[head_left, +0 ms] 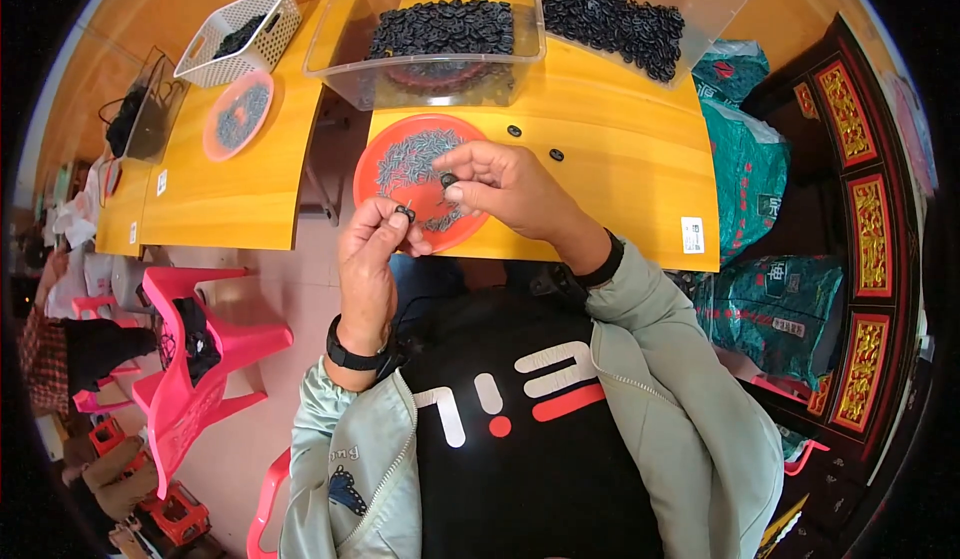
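Over the near edge of a red plate (366, 164), my left hand (368, 251) pinches a small black oval piece (404, 213) between thumb and finger. A thin metal pin or screw appears to stick up from it. Just right of it, my right hand (520, 189) grips another small dark oval piece (448, 180) in its fingertips, apart from the left one. Many small grey screws (410, 159) lie on the plate. Two loose black oval pieces (514, 131) rest on the yellow table (630, 179), beyond my right hand.
Two clear bins of black pieces (440, 29) (610, 19) stand at the back. On the left table are a second plate (212, 139) of screws and a white basket (270, 49). A pink chair (200, 359) stands left; green sacks (745, 179) lie right.
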The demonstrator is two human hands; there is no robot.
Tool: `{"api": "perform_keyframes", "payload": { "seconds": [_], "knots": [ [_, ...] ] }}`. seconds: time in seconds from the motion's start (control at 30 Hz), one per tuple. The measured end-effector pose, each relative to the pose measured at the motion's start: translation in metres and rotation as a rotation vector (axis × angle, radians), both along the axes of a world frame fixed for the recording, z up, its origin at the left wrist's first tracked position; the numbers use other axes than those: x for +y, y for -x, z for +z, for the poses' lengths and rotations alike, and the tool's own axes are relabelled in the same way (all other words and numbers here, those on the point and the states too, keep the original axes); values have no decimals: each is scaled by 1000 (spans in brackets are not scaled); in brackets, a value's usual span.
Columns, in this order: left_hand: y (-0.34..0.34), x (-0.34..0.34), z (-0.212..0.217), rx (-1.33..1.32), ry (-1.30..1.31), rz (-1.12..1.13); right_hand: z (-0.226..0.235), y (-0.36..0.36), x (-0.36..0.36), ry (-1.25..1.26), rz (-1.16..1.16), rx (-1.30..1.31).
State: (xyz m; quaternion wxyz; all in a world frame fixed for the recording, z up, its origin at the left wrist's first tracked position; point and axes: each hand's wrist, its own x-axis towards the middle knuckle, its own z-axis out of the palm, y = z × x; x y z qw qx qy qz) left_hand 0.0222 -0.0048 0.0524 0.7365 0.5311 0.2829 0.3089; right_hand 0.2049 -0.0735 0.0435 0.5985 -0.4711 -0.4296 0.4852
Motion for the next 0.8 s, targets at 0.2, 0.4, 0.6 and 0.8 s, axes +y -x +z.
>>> {"api": "perform_keyframes", "payload": {
  "seconds": [0.2, 0.4, 0.6, 0.8],
  "knots": [
    [-1, 0, -1, -16, 25, -10, -6, -6, 1, 67, 25, 29],
    [3, -1, -1, -2, 15, 14, -9, 0, 2, 38, 24, 47],
    [-1, 1, -16, -49, 74, -26, -15, -3, -3, -28, -30, -97],
    [1, 1, -10, -44, 45, -21, -12, -4, -1, -23, -30, -179]
  ]
}}
